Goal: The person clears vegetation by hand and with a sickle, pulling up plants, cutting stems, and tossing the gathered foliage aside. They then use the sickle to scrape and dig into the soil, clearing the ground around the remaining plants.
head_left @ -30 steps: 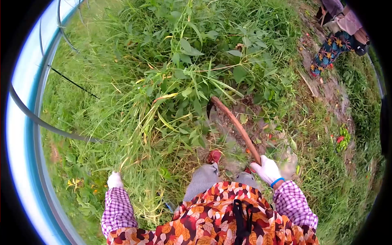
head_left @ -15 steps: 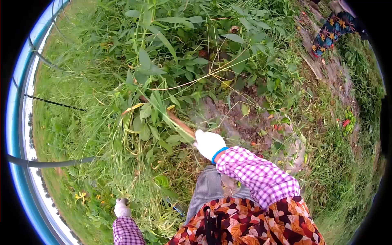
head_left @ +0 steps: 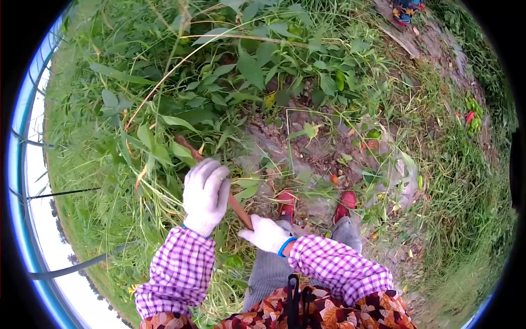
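Observation:
My left hand (head_left: 206, 196), in a white glove, lies over the middle of a brown wooden handle (head_left: 239, 213), its fingers bent together beside weed stems; what exactly they grip is partly hidden. My right hand (head_left: 267, 234), also gloved, is closed round the lower end of that handle. The handle slants up and left into green leaves (head_left: 155, 143), where its far end is hidden. Long grass and leafy weeds surround both hands on the left.
Two red shoes (head_left: 346, 205) stand on the bare soil (head_left: 315, 156) below. Red and green peppers (head_left: 471, 117) lie at the right. Another person's patterned clothing (head_left: 405, 12) shows at the top right. Hoops of a tunnel frame (head_left: 76, 267) curve at the left.
My left hand has come up from the lower left to the handle and weeds. My right hand, still on the handle, has moved slightly down. The view has shifted, bringing the shoes into sight.

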